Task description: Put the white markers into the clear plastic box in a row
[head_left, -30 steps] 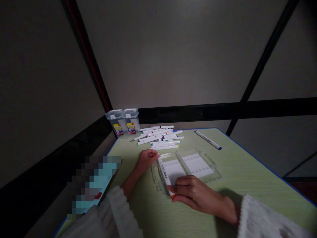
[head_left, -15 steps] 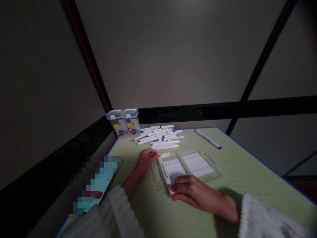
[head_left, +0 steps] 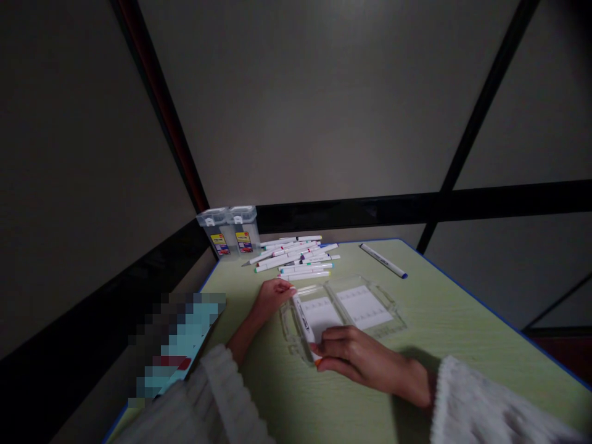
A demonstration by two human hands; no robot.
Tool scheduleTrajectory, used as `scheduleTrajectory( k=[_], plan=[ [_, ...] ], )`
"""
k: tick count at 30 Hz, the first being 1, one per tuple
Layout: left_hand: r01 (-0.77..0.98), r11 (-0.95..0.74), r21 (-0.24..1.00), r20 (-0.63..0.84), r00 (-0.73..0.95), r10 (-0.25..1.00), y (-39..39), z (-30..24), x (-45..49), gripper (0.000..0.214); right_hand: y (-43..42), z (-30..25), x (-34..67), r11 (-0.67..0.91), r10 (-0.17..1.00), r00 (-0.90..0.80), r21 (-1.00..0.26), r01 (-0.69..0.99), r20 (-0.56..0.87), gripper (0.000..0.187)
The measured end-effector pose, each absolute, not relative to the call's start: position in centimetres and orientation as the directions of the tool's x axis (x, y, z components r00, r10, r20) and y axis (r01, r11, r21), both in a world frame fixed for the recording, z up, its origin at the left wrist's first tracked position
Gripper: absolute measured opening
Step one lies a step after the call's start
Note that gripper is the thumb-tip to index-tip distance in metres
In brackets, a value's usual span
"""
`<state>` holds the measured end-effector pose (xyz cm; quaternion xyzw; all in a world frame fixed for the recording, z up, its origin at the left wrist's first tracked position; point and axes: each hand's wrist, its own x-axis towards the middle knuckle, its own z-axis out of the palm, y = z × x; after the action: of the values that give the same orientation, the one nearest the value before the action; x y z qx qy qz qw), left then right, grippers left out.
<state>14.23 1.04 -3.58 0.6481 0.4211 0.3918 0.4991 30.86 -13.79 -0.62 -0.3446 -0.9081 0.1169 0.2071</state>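
Observation:
A white marker [head_left: 303, 319] with an orange tip at its near end lies along the left side of an open clear plastic case [head_left: 333, 311]. My left hand [head_left: 269, 300] pinches the marker's far end with the fingertips. At the near end, the thumb and fingers of my right hand [head_left: 354, 354] close on it, beside the orange tip. White printed paper sheets [head_left: 365, 306] lie in both halves of the case; my right fingers cover part of the left one.
Several white markers [head_left: 296, 256] with coloured ends are heaped behind the case. Two clear lidded boxes [head_left: 243, 231] stand at the back left corner. A single blue-ended marker [head_left: 383, 261] lies at the back right. A pixelated light-blue object [head_left: 197, 327] sits at the left edge.
The whole view has shifted slightly, moving the things a little to the left in the picture. Both hands stay on the marker, which keeps its place at the case's left side.

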Motion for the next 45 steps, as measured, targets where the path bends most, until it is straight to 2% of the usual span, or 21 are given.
scheduleTrajectory(
  k=[10,22,28,35,41,45],
  plan=[
    [0.166,-0.155,0.974,0.09,0.345,0.934,1.2,-3.7,13.8,0.015,-13.9,-1.0,31.1,0.752,0.659,-0.693,-0.247,0.611,0.294,0.034],
    [0.116,-0.156,0.981,0.109,0.333,0.936,0.7,-3.4,13.9,0.014,-14.3,-1.5,30.8,0.763,0.613,-0.692,-0.059,0.643,0.38,0.025],
    [0.111,-0.189,0.976,0.145,0.319,0.937,0.5,-2.9,13.9,0.012,-14.3,-1.4,30.8,0.768,0.6,-0.692,-0.048,0.638,0.402,0.024],
    [0.113,-0.165,0.98,0.132,0.252,0.959,0.2,-2.5,13.4,0.022,-14.3,-1.4,30.9,0.766,0.578,-0.666,-0.03,0.643,0.471,0.023],
    [-0.071,-0.035,0.997,0.051,0.253,0.966,0.7,-3.1,13.2,0.024,-14.3,-1.1,31.1,0.749,0.585,-0.62,-0.054,0.661,0.522,0.023],
    [-0.161,-0.005,0.987,0.043,0.235,0.971,1.0,-3.4,13.1,0.024,-14.3,-1.2,31.1,0.729,0.596,-0.572,-0.082,0.68,0.563,0.023]
  ],
)
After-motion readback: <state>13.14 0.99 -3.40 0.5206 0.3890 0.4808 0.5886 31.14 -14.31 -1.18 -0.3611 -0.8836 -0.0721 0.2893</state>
